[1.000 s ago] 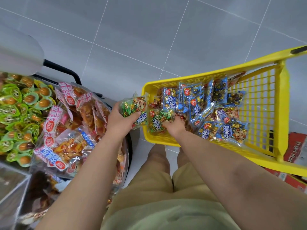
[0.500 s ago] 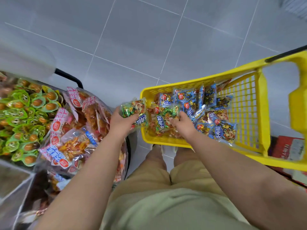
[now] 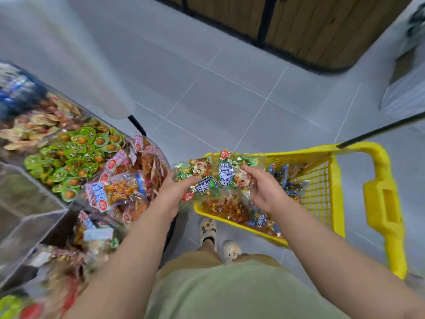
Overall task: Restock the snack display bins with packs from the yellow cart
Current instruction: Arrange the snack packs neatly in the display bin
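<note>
- Holding two green packs side by side over the cart's [image 3: 333, 199] rim, at its 9 o'clock corner.
- Clasping the right pack [image 3: 230, 173] in the right hand [image 3: 262, 192], with thumb on its face and fingers curled round its 3 o'clock edge.
- Clasping the left pack [image 3: 197, 168] in the left hand [image 3: 172, 192], with the thumb laid across its lower face and most of the pack jutting toward 1 o'clock from the palm.
- Packed close enough to overlap at their inner edges. Too blurred to tell whether actually touching.
- Made of clear crinkled film with green print, blue-and-white lettering mid-face and small wrapped sweets showing through.
- Marked with a red badge, at 12 o'clock on the right pack and near 6 o'clock on the left one.
- Lying in the cart beneath: an orange pack [image 3: 225, 207] at 6 o'clock of the held pair, and blue packs [image 3: 281, 174] at 3 o'clock.
- Standing at 9 o'clock of the left hand: clear-walled bins [image 3: 32, 215], with red-labelled packs [image 3: 122, 185] nearest and green-rimmed snacks [image 3: 73, 157] beyond, toward 10 o'clock.
- Planted at 6 o'clock of the hands: patterned clogs [image 3: 208, 229] on grey tiles [image 3: 230, 107].
</note>
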Tool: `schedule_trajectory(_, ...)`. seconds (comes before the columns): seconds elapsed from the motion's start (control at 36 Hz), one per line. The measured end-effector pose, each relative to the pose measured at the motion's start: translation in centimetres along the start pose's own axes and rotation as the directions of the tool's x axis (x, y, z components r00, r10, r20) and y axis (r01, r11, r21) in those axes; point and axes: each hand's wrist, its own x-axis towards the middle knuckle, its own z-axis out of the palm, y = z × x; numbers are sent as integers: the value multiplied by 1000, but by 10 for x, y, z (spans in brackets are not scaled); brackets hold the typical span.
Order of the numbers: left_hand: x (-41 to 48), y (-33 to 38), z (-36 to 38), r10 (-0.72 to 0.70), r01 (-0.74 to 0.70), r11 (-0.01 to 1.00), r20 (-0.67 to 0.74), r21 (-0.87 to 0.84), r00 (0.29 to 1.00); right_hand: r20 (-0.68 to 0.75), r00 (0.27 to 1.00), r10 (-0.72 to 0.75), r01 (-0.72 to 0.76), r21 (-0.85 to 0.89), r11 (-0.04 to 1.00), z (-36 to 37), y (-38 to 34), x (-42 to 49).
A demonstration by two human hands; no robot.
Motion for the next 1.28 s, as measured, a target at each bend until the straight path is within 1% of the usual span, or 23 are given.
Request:
schedule_trajectory(0.06, -18, -7, -3, 5, -8, 998, -40, -58, 999, 48, 999, 20, -19, -22, 1000, 5, 0, -8)
schedule_trajectory(0.14, -41, -22, -10, 2, -17, 986, -95, -163, 995, 55, 998, 14, -8, -109, 994, 9, 7, -13)
schedule_trajectory(0.19, -56, -34, -18, -17, -16, 973, -137, -232, 990, 60, 998, -5, 17, -196, 980, 12, 17, -14)
schedule_trajectory(0.25, -71, -47, -28, -26, -30, 954, -183, -297, 983, 115, 993, 3, 33, -310, 950, 15, 29, -17)
schedule_trajectory(0.31, -85, -64, -43, -34, -61, 925, -243, -374, 969, 164, 985, 47, 35, -463, 886, 20, 44, -23)
schedule_trajectory(0.39, -109, -89, -67, -57, -117, 880, -346, -461, 936, 174, 971, 162, -13, -640, 768, 28, 72, -31)
schedule_trajectory(0.44, -125, -105, -83, -61, -151, 853, -381, -500, 922, 174, 957, 230, -8, -780, 625, 35, 90, -36)
schedule_trajectory(0.47, -134, -112, -92, -65, -163, 839, -394, -519, 917, 185, 945, 270, -2, -822, 570, 40, 100, -38)
schedule_trajectory(0.5, -141, -119, -101, -68, -173, 830, -405, -530, 912, 199, 929, 313, 1, -845, 535, 45, 109, -40)
schedule_trajectory(0.53, -149, -126, -111, -77, -179, 823, -418, -539, 905, 210, 911, 356, -3, -857, 516, 52, 119, -43)
schedule_trajectory(0.56, -156, -133, -121, -90, -186, 815, -437, -549, 895, 225, 888, 401, -20, -853, 522, 58, 129, -45)
schedule_trajectory(0.64, -180, -149, -155, -118, -231, 784, -505, -576, 855, 301, 796, 526, -145, -748, 648, 82, 157, -55)
schedule_trajectory(0.67, -189, -156, -167, -127, -251, 766, -521, -592, 844, 323, 772, 548, -168, -727, 665, 89, 167, -59)
schedule_trajectory(0.72, -204, -171, -193, -144, -280, 738, -549, -614, 823, 339, 739, 582, -185, -729, 660, 107, 186, -69)
schedule_trajectory(0.78, -216, -187, -221, -139, -318, 712, -570, -626, 810, 335, 715, 614, -234, -713, 661, 125, 207, -78)
schedule_trajectory(0.83, -230, -202, -248, -123, -369, 688, -602, -625, 789, 302, 722, 622, -272, -703, 657, 146, 231, -86)
schedule_trajectory(0.89, -245, -217, -277, -111, -409, 675, -633, -614, 766, 292, 738, 609, -264, -706, 657, 166, 258, -95)
schedule_trajectory(0.92, -254, -224, -292, -114, -414, 676, -642, -609, 759, 303, 733, 609, -254, -708, 659, 176, 272, -99)
schedule_trajectory(1.03, -278, -254, -350, -153, -389, 716, -674, -580, 722, 329, 680, 656, -258, -729, 634, 210, 325, -118)
schedule_trajectory(1.08, -289, -266, -375, -133, -388, 749, -695, -538, 707, 365, 646, 671, -263, -719, 644, 224, 348, -125)
schedule_trajectory(1.14, -301, -273, -397, -121, -380, 763, -693, -523, 710, 384, 633, 672, -239, -730, 641, 235, 367, -129)
schedule_trajectory(1.19, -309, -280, -415, -117, -378, 759, -683, -530, 721, 368, 655, 660, -225, -739, 635, 245, 380, -133)
schedule_trajectory(1.28, -315, -289, -436, -126, -403, 701, -658, -588, 742, 320, 696, 643, -208, -767, 607, 257, 391, -136)
